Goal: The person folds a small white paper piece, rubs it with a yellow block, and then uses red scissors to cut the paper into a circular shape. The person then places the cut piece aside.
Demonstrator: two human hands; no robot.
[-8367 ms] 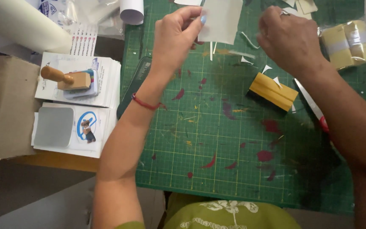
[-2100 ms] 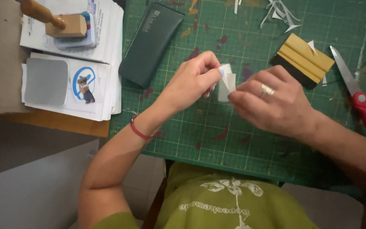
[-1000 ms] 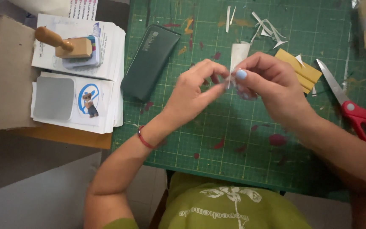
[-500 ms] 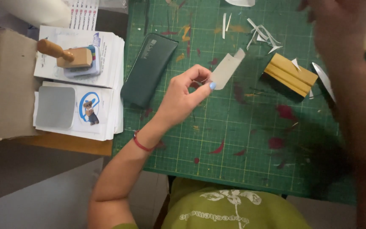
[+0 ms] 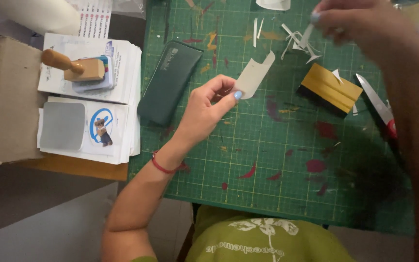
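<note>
The left hand (image 5: 204,109) is pinching a small beige paper piece (image 5: 254,75) just above the green mat (image 5: 267,160), while the blurry right hand (image 5: 360,24) is pinching a thin paper strip (image 5: 306,36), so holding both gently probably works best.

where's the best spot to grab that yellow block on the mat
Take the yellow block across its two long edges, coming straight down from above. It lies flat and slanted on the green mat, with its dark edge toward the lower left. The scissors lie close on its right, so a pinch across the width near the left end looks freest. The right hand is nearest to it.
</note>
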